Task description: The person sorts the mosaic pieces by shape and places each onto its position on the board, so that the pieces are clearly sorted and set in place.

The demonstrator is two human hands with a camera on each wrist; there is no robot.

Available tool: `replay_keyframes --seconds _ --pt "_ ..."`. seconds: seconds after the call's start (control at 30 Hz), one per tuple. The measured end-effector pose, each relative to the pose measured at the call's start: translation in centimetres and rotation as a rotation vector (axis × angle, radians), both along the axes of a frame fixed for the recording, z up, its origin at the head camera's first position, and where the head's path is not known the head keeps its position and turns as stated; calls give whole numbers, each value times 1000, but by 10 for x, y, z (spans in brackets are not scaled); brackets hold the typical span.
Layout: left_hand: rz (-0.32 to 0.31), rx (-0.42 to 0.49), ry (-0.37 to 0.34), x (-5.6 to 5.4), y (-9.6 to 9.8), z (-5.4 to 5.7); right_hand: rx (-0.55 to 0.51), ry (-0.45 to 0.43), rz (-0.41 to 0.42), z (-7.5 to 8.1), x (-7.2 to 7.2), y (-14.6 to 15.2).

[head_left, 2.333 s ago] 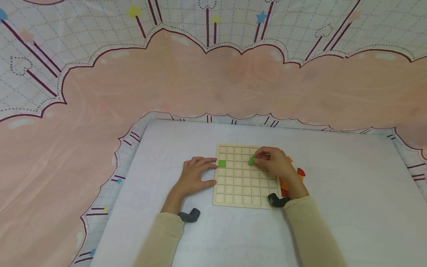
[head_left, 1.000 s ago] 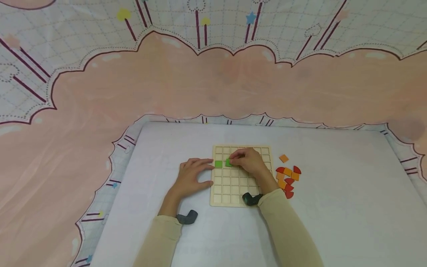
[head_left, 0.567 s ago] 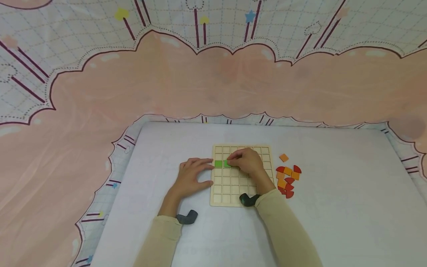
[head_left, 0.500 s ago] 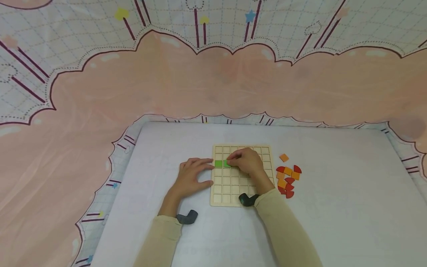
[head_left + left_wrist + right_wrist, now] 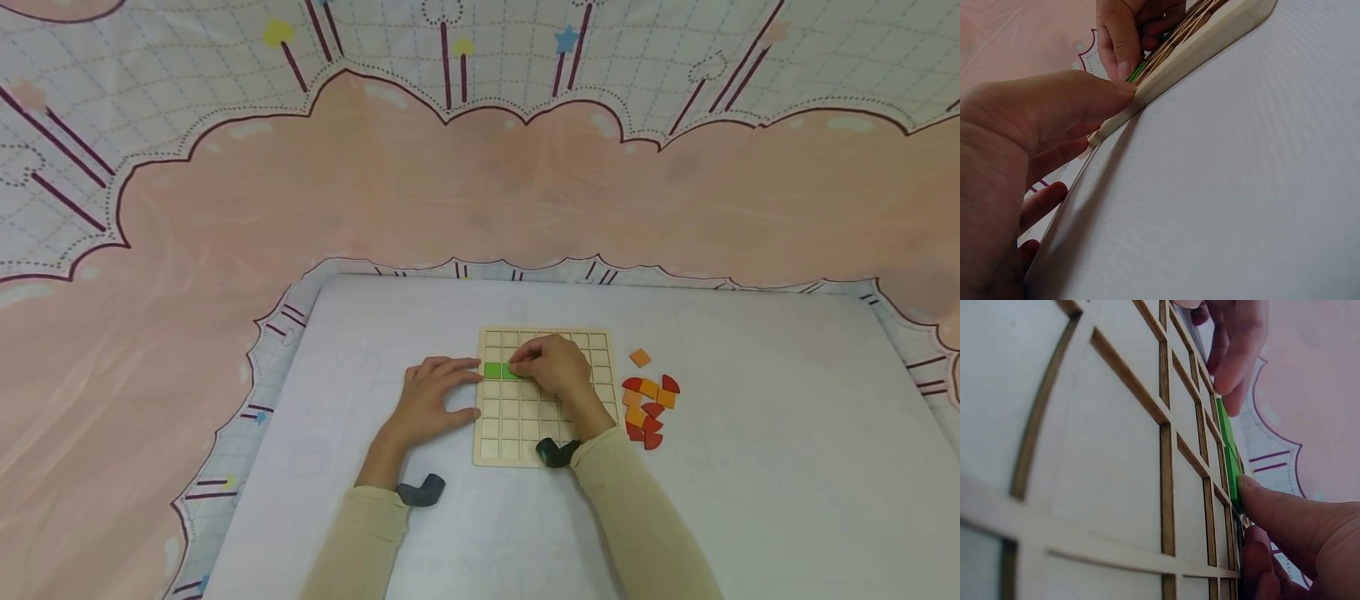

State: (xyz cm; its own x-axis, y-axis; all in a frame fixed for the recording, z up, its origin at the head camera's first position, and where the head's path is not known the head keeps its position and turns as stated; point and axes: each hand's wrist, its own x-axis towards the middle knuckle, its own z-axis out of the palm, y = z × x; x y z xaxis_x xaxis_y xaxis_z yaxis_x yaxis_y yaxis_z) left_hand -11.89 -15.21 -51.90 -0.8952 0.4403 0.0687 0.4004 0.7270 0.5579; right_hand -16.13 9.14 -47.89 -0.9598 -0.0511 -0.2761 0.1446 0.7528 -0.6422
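Note:
In the head view a pale wooden grid board (image 5: 501, 450) lies on the white table. Two green square tiles sit side by side in one row at its left: the first tile (image 5: 492, 371) is in the edge column, the second tile (image 5: 507, 372) right beside it. My right hand (image 5: 555, 367) pinches the second tile at its right side, thumb on it in the right wrist view, where the green tile (image 5: 1232, 478) stands near-flush with the grid. My left hand (image 5: 438, 396) rests with spread fingers against the board's left edge, its thumb (image 5: 1094, 94) touching the wooden side.
Right of the board lies a loose group of orange square tiles (image 5: 666, 399) and red quarter-round tiles (image 5: 653, 441). One orange tile (image 5: 640, 357) lies apart, farther back. A cartoon-patterned cloth (image 5: 480, 192) hangs behind the table (image 5: 765, 433).
My right hand has carried the second green tile leftward across the board to beside the first one, where it has settled flatter. My left hand has stayed at the board's edge.

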Motion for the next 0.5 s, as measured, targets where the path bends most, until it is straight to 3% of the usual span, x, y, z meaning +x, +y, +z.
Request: replay_keyframes --seconds 0.5 --pt "-5 7 13 0 0 0 -129 -12 24 -9 -2 9"
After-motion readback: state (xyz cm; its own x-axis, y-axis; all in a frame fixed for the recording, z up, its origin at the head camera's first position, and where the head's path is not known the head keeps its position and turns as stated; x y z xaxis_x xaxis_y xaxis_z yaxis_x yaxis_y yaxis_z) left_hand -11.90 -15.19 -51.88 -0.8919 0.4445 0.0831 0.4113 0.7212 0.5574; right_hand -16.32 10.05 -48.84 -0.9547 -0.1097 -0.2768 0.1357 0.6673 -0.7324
